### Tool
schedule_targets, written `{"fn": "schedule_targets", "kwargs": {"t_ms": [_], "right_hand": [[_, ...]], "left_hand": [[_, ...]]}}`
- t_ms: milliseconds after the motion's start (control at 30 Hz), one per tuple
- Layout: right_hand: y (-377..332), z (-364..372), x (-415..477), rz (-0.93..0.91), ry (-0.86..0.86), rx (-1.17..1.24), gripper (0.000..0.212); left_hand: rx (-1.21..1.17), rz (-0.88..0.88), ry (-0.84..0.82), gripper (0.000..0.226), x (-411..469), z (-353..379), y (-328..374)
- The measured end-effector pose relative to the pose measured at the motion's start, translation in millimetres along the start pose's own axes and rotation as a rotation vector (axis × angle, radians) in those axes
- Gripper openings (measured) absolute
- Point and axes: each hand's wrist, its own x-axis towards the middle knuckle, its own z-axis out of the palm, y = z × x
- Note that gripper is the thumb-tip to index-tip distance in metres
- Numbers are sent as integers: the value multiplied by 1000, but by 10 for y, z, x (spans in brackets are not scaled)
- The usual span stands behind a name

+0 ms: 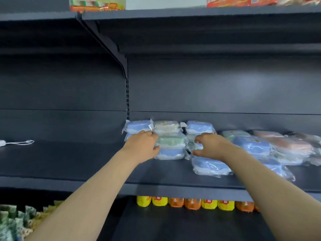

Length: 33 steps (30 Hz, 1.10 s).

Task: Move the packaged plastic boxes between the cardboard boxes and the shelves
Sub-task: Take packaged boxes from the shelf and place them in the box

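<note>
Your 2 hands reach the packaged plastic boxes (169,141) stacked on the dark shelf (69,162).
Your left hand (141,145) lies against the leftmost stack with its fingers hidden, so I cannot tell its grip. Your right hand (208,145) curves thumb and fingers apart around a wrapped box; contact is too blurred to tell. A loose blue box (211,166) lies just below your right wrist.

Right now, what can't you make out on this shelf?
Head view:
- Left hand: fingertips hidden by its own back; grip unclear.
- Right hand: blurred; contact with stacked packaged boxes unclear.
- Pink packaged boxes: blurred, cut by right edge.
- Yellow and orange packets: tops hidden by shelf edge.
</note>
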Motion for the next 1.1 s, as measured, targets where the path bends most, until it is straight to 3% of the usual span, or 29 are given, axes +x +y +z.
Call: {"fn": "schedule_targets", "kwargs": {"t_ms": [267,567,700,767,867,1100], "right_hand": [[-293,299,1136,151,2,103,55],[-440,720,1700,385,-9,399,82],[-514,744,1662,468,-40,647,73],[-501,742,1622,482,-63,644,55],[-482,678,1580,487,-60,630,44],[-530,784,1594,558,17,626,53]], "left_hand": [[-75,-72,34,38,904,534,-1123],[-163,-191,73,32,1542,999,-1734],[-245,-331,57,40,1783,1245,-1876],[-279,-411,-23,51,1893,1348,-1910],[-435,-501,-126,65,2008,1428,-1888],[-792,-547,-64,74,2004,1478,-1838]]}}
